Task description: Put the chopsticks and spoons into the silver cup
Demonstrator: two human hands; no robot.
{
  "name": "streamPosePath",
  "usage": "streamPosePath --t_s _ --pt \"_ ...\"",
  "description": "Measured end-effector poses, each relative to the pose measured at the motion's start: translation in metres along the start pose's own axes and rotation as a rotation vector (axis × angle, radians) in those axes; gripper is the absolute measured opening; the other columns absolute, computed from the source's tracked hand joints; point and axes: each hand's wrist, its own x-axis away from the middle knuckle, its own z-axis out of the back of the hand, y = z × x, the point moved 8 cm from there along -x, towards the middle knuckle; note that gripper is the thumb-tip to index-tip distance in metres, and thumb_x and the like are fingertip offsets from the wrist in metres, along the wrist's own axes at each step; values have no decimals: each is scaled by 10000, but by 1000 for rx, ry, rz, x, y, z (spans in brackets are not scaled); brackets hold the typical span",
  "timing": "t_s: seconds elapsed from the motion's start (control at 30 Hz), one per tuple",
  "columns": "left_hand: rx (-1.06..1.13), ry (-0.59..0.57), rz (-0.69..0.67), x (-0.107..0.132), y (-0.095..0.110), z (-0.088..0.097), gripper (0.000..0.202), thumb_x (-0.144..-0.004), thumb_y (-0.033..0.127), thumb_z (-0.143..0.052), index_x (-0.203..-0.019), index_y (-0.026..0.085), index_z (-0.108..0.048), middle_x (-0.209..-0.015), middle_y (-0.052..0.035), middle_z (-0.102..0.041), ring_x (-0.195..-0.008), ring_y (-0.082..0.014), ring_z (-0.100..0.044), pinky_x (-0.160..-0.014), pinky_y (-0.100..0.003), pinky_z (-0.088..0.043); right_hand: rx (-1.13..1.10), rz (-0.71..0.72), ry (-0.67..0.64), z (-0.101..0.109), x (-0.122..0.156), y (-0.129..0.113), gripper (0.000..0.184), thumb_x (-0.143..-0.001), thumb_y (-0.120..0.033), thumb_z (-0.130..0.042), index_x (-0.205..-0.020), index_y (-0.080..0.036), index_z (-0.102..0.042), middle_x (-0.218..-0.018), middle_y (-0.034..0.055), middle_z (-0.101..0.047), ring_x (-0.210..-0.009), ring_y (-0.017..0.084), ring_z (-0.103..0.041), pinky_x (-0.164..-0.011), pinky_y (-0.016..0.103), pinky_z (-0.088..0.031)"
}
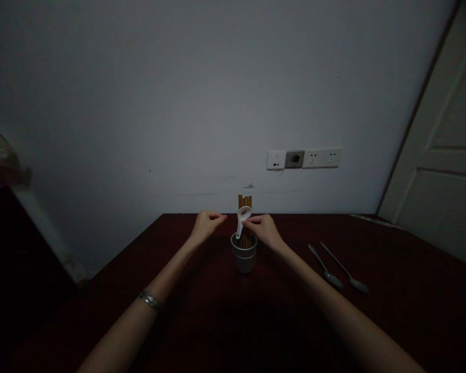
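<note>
A white soup spoon (239, 223) with a small dark mark in its bowl is pinched in my right hand (264, 229). The spoon is tilted, bowl up, its handle end pointing down at the mouth of a grey metal cup (244, 259). Several wooden chopsticks (245, 201) stand upright in that cup, behind the spoon. To the left of the spoon, apart from it, is my left hand (207, 225), thumb and fingers closed together, with nothing visible between them.
Two metal spoons (326, 274) lie side by side on the dark red table (217, 321), right of my right forearm. Behind the table is a pale wall with sockets (321, 158). A white door (446, 155) stands at the right.
</note>
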Motion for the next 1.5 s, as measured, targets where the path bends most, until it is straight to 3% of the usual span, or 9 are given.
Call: streamPosePath --t_s 0.13,0.23,0.4,0.57,0.77,1.13,1.5 --pt "20 -94 135 4 -53 -20 335 -724 371 -495 -769 89 -670 -516 0 -545 -412 -70 -406 -405 -181 -299 92 -5 -35 -11 -3 6 202 -681 -274 -589 -689 -123 -724 -641 44 -672 -610 171 -596 -516 215 -385" --pt "93 -230 127 16 -73 -46 288 -710 235 -495 -922 100 -636 -668 -20 -592 -472 -66 -438 -448 -179 -342 129 -44 -68 -16 -2 9 185 -669 -257 -599 -690 -123 -725 -640 39 -675 -618 172 -609 -511 206 -387" --pt "277 -378 -4 40 -71 -75 560 -594 54 -548 -1145 134 -488 -971 -63 -564 -803 -129 -512 -686 -234 -421 204 -37 -130 -22 0 9 184 -673 -238 -591 -685 -110 -724 -591 24 -663 -624 158 -614 -489 178 -366" --pt "540 -548 -26 60 -53 -96 820 -593 106 -656 -1301 219 -258 -1192 -90 -457 -1064 -211 -455 -851 -344 -399 253 -39 -150 -22 1 11 194 -677 -237 -590 -724 -110 -729 -612 26 -667 -596 140 -610 -474 163 -363" --pt "648 -434 -50 58 -46 -103 931 -565 224 -743 -1317 195 -195 -1269 -150 -390 -1144 -262 -416 -949 -425 -328 323 -48 -177 -24 5 9 177 -667 -228 -601 -736 -128 -730 -622 38 -674 -628 147 -620 -472 165 -357" --pt "531 -339 -28 58 -45 -102 618 -612 286 -711 -1146 153 -428 -1110 -92 -548 -988 -212 -530 -877 -361 -397 340 -30 -229 -26 8 9 157 -680 -236 -604 -702 -146 -730 -618 31 -672 -640 142 -616 -487 166 -351" --pt "412 -243 -135 61 -46 -101 543 -637 306 -688 -1088 154 -428 -1035 -76 -571 -949 -193 -540 -831 -316 -419 331 -30 -268 -28 3 16 185 -684 -255 -591 -690 -130 -727 -540 6 -629 -540 113 -563 -464 171 -327"
